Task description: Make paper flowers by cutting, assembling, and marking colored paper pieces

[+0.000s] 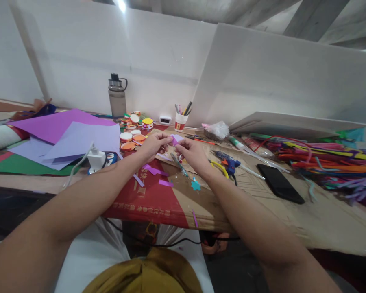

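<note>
Mid-frame, left hand (158, 145) and right hand (193, 154) pinch purple paper (177, 138), probably light, easily creased, best held by edges.

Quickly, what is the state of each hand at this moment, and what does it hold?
Left hand: closed, holding a small purple paper piece.
Right hand: closed, holding the same piece from its other side.

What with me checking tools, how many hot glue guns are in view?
1: the blue hot glue gun, on the cardboard to the right of the right hand. Others could be hidden.
</note>
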Demonstrator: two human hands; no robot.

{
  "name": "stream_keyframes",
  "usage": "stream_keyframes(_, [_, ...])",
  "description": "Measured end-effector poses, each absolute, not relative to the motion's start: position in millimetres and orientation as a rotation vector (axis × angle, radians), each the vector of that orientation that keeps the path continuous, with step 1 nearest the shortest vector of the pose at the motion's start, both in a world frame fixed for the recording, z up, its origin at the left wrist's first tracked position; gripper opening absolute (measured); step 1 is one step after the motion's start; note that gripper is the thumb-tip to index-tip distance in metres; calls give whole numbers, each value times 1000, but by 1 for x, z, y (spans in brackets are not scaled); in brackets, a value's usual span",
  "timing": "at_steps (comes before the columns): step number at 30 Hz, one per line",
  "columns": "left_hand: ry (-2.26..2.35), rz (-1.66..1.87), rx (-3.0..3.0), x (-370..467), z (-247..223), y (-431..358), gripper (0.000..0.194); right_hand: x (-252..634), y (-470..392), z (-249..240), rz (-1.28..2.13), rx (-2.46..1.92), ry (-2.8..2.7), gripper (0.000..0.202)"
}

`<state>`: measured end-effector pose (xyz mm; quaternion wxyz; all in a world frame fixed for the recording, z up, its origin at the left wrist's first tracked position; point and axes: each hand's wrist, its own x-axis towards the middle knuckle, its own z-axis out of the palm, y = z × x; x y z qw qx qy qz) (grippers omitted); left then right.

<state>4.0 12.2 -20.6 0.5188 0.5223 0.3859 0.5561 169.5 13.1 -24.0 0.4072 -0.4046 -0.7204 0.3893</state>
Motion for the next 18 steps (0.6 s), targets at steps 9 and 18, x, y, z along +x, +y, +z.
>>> stream_keyframes(9, [883, 1314, 1143, 6, -15, 8, 21, 172, 13, -19, 1147, -1035, -1669, 19])
stream_keyframes(18, [819, 1336, 1290, -1, -17, 12, 28, 174, 13, -18, 1129, -991, -1633, 23])
